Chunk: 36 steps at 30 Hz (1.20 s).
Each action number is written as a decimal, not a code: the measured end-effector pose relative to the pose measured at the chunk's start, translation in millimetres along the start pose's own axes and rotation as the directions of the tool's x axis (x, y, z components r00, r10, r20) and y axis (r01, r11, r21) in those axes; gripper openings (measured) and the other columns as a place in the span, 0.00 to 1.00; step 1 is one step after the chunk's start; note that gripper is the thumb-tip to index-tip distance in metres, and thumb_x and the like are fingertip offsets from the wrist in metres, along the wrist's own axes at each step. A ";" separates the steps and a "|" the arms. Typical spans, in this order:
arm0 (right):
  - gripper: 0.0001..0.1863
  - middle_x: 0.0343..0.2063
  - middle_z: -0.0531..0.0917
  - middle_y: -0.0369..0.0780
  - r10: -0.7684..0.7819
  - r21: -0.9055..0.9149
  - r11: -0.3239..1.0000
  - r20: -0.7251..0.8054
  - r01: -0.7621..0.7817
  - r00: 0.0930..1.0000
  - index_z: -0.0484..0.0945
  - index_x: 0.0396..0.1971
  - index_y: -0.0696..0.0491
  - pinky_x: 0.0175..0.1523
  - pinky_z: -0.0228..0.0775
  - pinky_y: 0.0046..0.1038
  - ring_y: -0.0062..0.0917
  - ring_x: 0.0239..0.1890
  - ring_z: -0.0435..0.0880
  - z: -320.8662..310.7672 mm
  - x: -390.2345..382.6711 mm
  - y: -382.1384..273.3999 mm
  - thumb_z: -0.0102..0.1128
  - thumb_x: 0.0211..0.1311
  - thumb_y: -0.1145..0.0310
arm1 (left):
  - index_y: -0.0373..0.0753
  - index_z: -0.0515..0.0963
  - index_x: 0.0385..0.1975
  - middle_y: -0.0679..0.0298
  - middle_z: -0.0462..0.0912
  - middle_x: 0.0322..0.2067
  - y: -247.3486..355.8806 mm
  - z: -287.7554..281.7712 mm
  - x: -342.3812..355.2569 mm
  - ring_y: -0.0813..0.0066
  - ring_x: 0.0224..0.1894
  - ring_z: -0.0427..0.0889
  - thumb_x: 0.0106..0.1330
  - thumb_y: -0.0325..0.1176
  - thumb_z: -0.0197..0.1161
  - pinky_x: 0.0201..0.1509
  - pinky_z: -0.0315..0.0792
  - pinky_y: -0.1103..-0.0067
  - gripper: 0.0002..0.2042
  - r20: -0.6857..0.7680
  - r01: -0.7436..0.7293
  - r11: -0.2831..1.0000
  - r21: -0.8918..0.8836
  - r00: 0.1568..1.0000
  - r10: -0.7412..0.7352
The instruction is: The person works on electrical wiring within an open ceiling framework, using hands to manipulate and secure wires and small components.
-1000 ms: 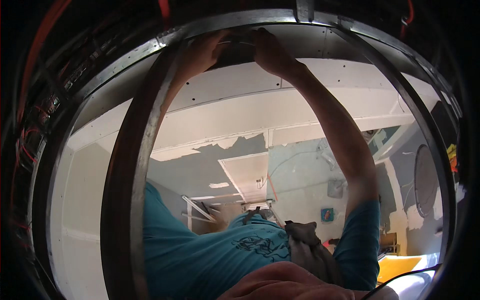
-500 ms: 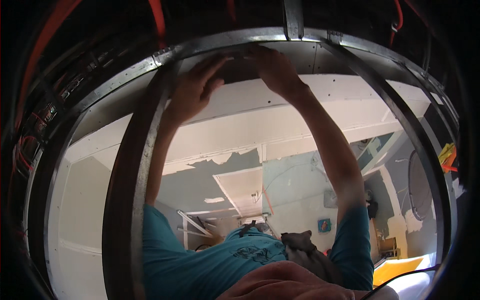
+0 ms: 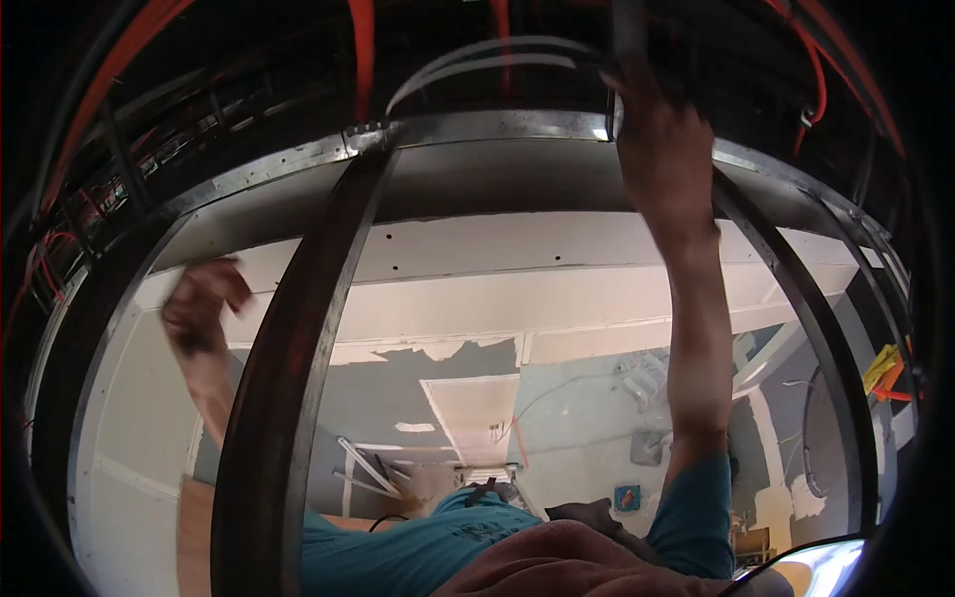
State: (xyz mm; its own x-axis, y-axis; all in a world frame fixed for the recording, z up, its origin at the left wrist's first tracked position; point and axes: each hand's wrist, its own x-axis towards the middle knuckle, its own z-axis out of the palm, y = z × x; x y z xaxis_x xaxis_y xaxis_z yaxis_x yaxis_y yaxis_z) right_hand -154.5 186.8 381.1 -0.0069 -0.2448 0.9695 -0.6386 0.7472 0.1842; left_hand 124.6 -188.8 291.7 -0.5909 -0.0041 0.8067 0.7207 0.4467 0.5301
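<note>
My right hand (image 3: 668, 164) is raised above the metal ceiling rail (image 3: 497, 127), closed, its fingers curled toward the dark gap over the frame. From its fingertips a thin pale cable (image 3: 487, 45), blurred, arches leftward and drops to the rail near a stud joint. Most of what lies within that grip is hidden. Lower and farther left, beyond a dark metal stud (image 3: 288, 378), my left hand (image 3: 202, 303) hangs beside the white wall panel, bent at the wrist. Motion smears its fingers, and nothing can be made out in them.
Metal studs cross the view on both sides, one (image 3: 811, 328) at the right. Orange-red conduits (image 3: 361, 60) hang in the dark space above. Far below are a patched grey wall (image 3: 438, 373), white bars (image 3: 366, 468) and a blue square item (image 3: 627, 497).
My hands have parted from near the rail: the right went up and right over it, the left down and left past the stud. The pale arched cable now shows above the rail.
</note>
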 end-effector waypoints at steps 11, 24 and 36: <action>0.15 0.45 0.83 0.44 -0.125 0.070 0.992 0.359 0.106 0.925 0.80 0.44 0.49 0.54 0.75 0.39 0.35 0.49 0.83 227.3 123.3 14.3 0.58 0.68 0.55 | 0.36 0.64 0.68 0.52 0.75 0.59 -62.0 82.5 268.2 0.60 0.62 0.74 0.76 0.44 0.55 0.69 0.64 0.72 0.26 0.299 -0.362 0.571 0.737 0.932 0.205; 0.32 0.45 0.85 0.44 -0.183 0.388 0.921 0.340 0.040 0.922 0.82 0.50 0.51 0.57 0.74 0.41 0.35 0.51 0.83 296.6 116.6 76.2 0.49 0.69 0.37 | 0.41 0.79 0.54 0.65 0.81 0.34 -154.7 67.6 376.9 0.76 0.34 0.79 0.74 0.50 0.57 0.41 0.74 0.76 0.20 0.344 0.192 0.823 0.534 0.840 -0.419; 0.14 0.39 0.86 0.50 -0.120 0.359 0.933 0.331 -0.008 0.936 0.82 0.45 0.53 0.52 0.76 0.44 0.44 0.46 0.86 287.4 109.9 51.9 0.50 0.71 0.64 | 0.47 0.77 0.57 0.69 0.77 0.48 -192.0 58.0 375.4 0.73 0.53 0.73 0.73 0.52 0.55 0.62 0.67 0.63 0.21 0.131 0.456 0.852 0.256 0.857 -0.498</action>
State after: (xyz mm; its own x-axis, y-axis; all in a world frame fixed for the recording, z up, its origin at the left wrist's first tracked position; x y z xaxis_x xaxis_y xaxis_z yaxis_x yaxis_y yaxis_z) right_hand -409.6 21.1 450.9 -0.1849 -0.5231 0.8319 -0.8720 0.4777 0.1066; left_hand -256.6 -224.2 477.6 -0.9130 -0.1084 0.3933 0.2520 0.6083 0.7526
